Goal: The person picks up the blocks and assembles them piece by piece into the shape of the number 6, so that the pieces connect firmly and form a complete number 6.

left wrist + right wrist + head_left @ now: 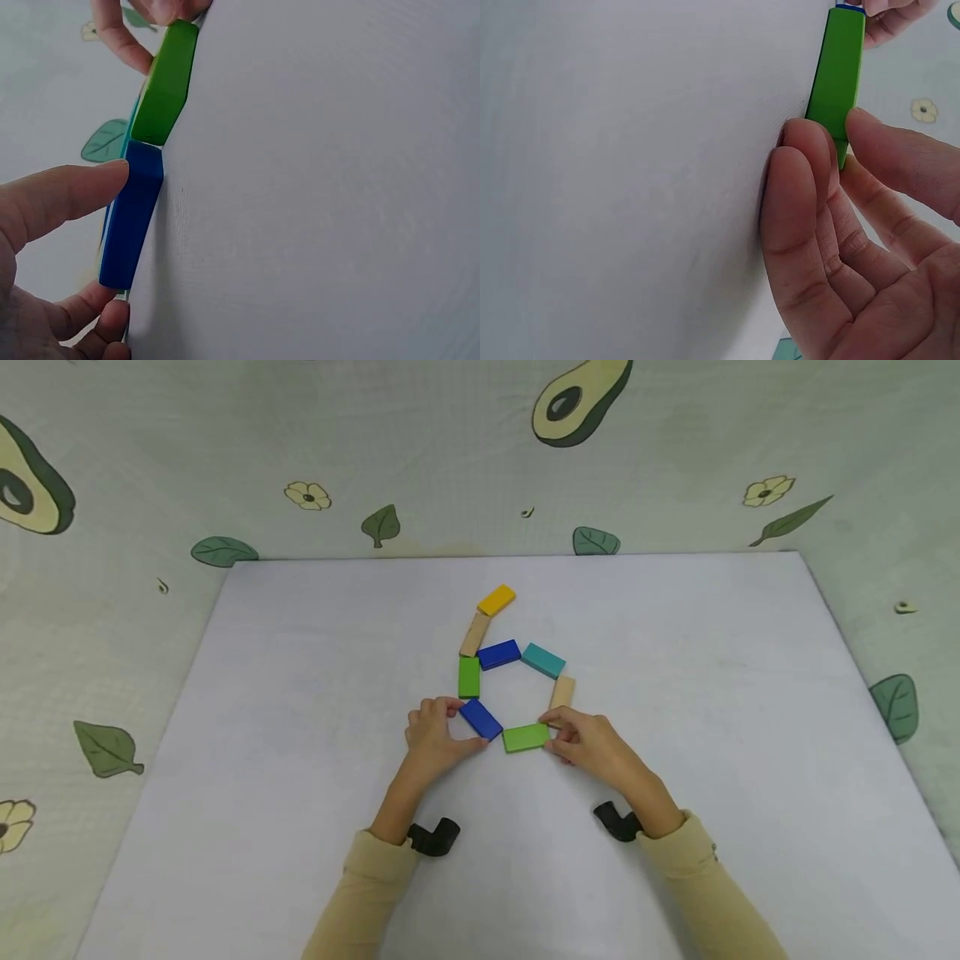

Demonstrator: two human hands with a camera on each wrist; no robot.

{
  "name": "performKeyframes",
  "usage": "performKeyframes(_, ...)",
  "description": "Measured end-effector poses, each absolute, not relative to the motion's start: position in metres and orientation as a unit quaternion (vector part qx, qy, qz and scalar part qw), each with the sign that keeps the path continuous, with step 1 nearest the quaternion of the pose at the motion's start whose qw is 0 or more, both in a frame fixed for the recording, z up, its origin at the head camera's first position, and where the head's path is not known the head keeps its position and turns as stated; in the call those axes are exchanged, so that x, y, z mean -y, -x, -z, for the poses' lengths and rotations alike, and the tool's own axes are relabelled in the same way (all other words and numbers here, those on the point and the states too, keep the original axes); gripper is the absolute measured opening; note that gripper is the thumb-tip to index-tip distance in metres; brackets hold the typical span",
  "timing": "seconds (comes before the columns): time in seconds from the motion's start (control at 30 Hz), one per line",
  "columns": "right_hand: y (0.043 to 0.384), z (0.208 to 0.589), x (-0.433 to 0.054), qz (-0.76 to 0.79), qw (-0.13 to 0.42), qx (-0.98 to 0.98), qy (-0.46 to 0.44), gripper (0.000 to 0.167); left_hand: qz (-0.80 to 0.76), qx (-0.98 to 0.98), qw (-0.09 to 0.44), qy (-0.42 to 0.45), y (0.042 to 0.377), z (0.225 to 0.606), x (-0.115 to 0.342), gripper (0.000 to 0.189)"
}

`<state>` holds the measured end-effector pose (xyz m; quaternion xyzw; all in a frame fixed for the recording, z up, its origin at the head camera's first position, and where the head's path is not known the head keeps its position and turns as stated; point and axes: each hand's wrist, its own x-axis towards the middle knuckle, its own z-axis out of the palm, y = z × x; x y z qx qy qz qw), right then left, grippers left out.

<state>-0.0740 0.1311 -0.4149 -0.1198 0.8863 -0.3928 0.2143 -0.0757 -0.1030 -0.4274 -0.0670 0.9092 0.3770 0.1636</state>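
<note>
Several flat rectangular blocks lie end to end on the white table, forming a closed ring with a tail that runs up from its upper left. At the ring's lower left, my left hand holds a blue block by its two ends, thumb at the near end and fingers at the far end. My right hand pinches the right end of a light green block at the bottom of the ring. In the left wrist view, the blue block meets the green block at a corner.
A dark green block, another blue block, a teal block and a plain wooden block complete the ring. Its tail is a wooden block and a yellow block. A printed cloth hangs behind the table.
</note>
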Motion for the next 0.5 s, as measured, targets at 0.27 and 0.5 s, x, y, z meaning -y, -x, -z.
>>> performKeyframes(0.27, 0.0735, 0.4143, -0.1334, 0.395, 0.214, -0.885, 0.122, 0.033, -0.366, -0.915, 0.158, 0.059, 0.0733, 0.4240, 0.1000, 0.065)
performKeyframes(0.5, 0.0733, 0.4148, -0.1354, 0.397, 0.217, -0.884, 0.117, 0.033, -0.351, -0.923, 0.148, 0.049, 0.0733, 0.4265, 0.0959, 0.067)
